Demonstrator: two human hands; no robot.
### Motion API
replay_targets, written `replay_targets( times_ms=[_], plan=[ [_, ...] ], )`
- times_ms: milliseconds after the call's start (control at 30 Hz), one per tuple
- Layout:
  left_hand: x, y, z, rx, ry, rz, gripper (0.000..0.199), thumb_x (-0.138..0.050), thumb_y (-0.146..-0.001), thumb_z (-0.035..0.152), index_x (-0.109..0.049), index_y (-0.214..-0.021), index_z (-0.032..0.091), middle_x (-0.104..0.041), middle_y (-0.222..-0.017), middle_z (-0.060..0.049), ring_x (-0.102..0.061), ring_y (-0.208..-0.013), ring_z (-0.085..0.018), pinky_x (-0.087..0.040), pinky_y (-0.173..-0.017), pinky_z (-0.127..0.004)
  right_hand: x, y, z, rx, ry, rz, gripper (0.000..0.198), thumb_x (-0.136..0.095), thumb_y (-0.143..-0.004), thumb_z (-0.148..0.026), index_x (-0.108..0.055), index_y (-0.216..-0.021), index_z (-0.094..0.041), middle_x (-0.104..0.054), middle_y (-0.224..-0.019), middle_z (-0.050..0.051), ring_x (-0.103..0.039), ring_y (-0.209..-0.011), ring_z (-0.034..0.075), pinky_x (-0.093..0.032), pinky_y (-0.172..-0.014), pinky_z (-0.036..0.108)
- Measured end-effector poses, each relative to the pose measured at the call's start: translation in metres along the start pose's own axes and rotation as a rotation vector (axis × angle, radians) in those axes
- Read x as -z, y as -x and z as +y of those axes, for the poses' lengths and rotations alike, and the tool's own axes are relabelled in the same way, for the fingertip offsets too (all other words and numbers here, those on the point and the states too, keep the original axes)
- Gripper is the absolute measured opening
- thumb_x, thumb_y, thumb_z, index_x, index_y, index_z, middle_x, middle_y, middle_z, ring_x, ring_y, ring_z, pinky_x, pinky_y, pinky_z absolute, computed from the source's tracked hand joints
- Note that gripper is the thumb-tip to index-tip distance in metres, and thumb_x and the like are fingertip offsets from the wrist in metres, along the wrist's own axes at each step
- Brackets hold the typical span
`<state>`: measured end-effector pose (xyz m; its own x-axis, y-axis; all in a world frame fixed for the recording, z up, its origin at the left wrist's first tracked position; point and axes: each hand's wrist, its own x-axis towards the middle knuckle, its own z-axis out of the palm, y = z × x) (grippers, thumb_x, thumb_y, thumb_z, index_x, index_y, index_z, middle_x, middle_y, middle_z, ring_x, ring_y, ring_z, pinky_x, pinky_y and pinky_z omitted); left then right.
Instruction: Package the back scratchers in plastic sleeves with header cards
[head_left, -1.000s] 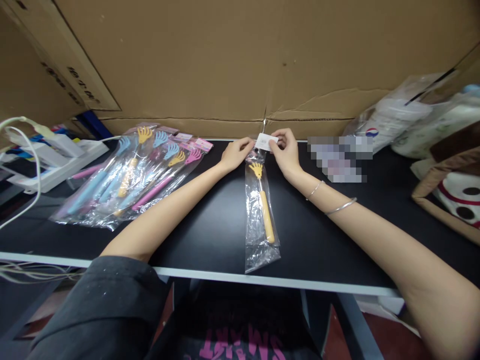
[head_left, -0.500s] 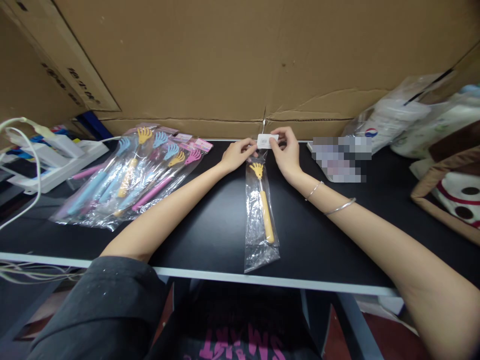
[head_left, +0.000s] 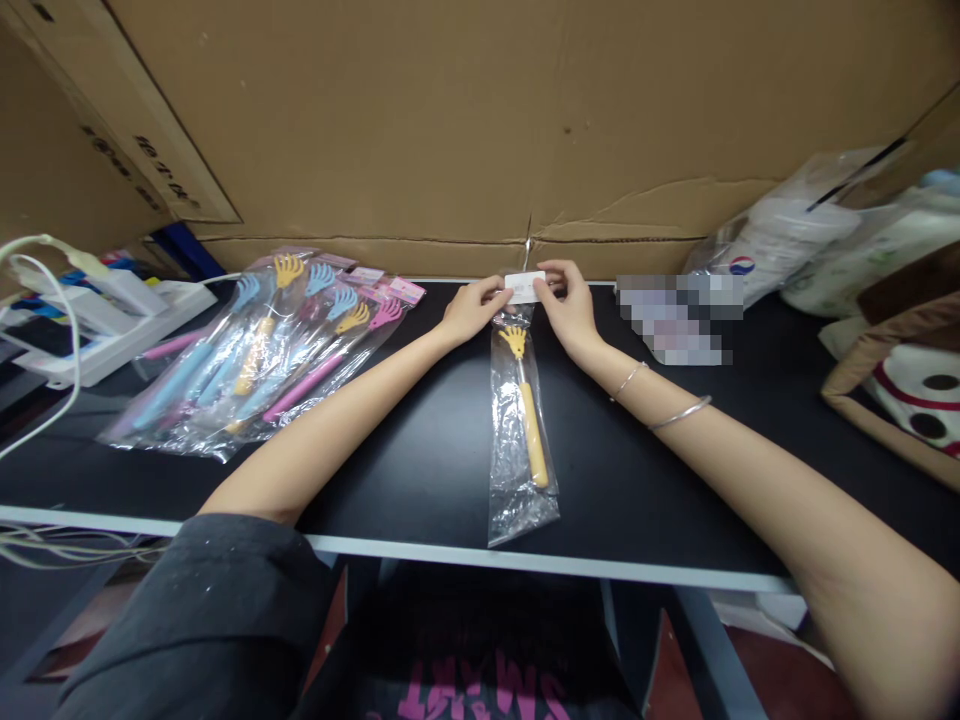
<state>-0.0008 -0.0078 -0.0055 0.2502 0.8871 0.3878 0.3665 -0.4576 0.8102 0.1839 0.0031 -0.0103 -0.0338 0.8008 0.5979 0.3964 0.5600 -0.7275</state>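
Note:
A yellow back scratcher (head_left: 533, 430) lies in a clear plastic bag (head_left: 506, 470) on the dark desk, its hand-shaped end pointing away from me. At the bag's far end is a white header card (head_left: 524, 287) with small print, too small to read. My left hand (head_left: 475, 306) pinches the card's left edge between thumb and fingers. On the card's right edge, my right hand (head_left: 571, 308) is closed with its thumb in front. Left of my left hand lies a pile of bagged back scratchers (head_left: 262, 350) in blue, yellow and pink.
A white power strip (head_left: 112, 330) with plugs and cables stands at the far left. Cardboard (head_left: 450, 130) walls the desk's back. On the right are a blurred-out item (head_left: 675, 320), a bagged cup (head_left: 787, 240) and a brown-handled bag (head_left: 855, 370).
The white card has shifted slightly left and now faces me more squarely. My right fingers have moved a little left with it; the bagged back scratcher stays in place.

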Motion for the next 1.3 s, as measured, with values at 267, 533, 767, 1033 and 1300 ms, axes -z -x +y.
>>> replay_targets(
  times_ms=[267, 533, 767, 1033, 1300],
  plan=[
    [0.002, -0.002, -0.005, 0.038, -0.026, 0.031, 0.035, -0.05, -0.099, 0.045, -0.069, -0.097, 0.017, -0.08, -0.088, -0.005, -0.071, -0.075, -0.016, -0.051, -0.076, -0.026, -0.003, -0.001, 0.001, -0.065, -0.093, -0.093, 0.03, -0.062, -0.085, -0.054, -0.057, -0.086, -0.024, -0.066, -0.081, 0.002, -0.062, -0.081, 0.019, -0.052, -0.079, 0.035],
    [0.003, -0.002, -0.006, 0.028, -0.041, 0.028, 0.039, -0.048, -0.1, 0.048, -0.071, -0.104, 0.017, -0.08, -0.09, -0.006, -0.072, -0.086, -0.018, -0.051, -0.08, -0.026, -0.003, -0.002, 0.001, -0.067, -0.062, -0.084, 0.023, -0.067, -0.084, -0.044, -0.058, -0.089, -0.024, -0.065, -0.08, 0.001, -0.062, -0.079, 0.018, -0.051, -0.078, 0.035],
    [0.002, -0.001, -0.002, 0.022, -0.049, 0.021, 0.038, -0.048, -0.1, 0.043, -0.072, -0.11, 0.015, -0.08, -0.09, -0.006, -0.073, -0.088, -0.019, -0.053, -0.083, -0.027, -0.005, -0.002, 0.0, -0.078, -0.121, -0.059, 0.013, -0.068, -0.08, -0.028, -0.058, -0.086, -0.022, -0.061, -0.075, -0.002, -0.057, -0.071, 0.014, -0.049, -0.075, 0.032],
    [0.001, 0.0, 0.003, 0.027, 0.017, 0.013, 0.031, -0.05, -0.1, 0.031, -0.071, -0.112, 0.013, -0.079, -0.105, -0.008, -0.074, -0.093, -0.019, -0.053, -0.091, -0.029, -0.004, -0.001, 0.004, -0.027, -0.127, -0.055, 0.021, -0.07, -0.08, -0.024, -0.055, -0.095, -0.026, -0.058, -0.075, -0.003, -0.056, -0.072, 0.015, -0.05, -0.076, 0.033],
    [0.002, -0.003, -0.003, 0.039, 0.014, 0.026, 0.03, -0.051, -0.099, 0.028, -0.07, -0.116, 0.013, -0.079, -0.106, -0.008, -0.074, -0.102, -0.021, -0.052, -0.098, -0.032, -0.001, 0.002, -0.007, 0.01, -0.088, -0.161, 0.017, -0.065, -0.084, -0.023, -0.059, -0.099, -0.025, -0.066, -0.101, 0.002, -0.059, -0.084, 0.016, -0.05, -0.079, 0.032]
  ],
)
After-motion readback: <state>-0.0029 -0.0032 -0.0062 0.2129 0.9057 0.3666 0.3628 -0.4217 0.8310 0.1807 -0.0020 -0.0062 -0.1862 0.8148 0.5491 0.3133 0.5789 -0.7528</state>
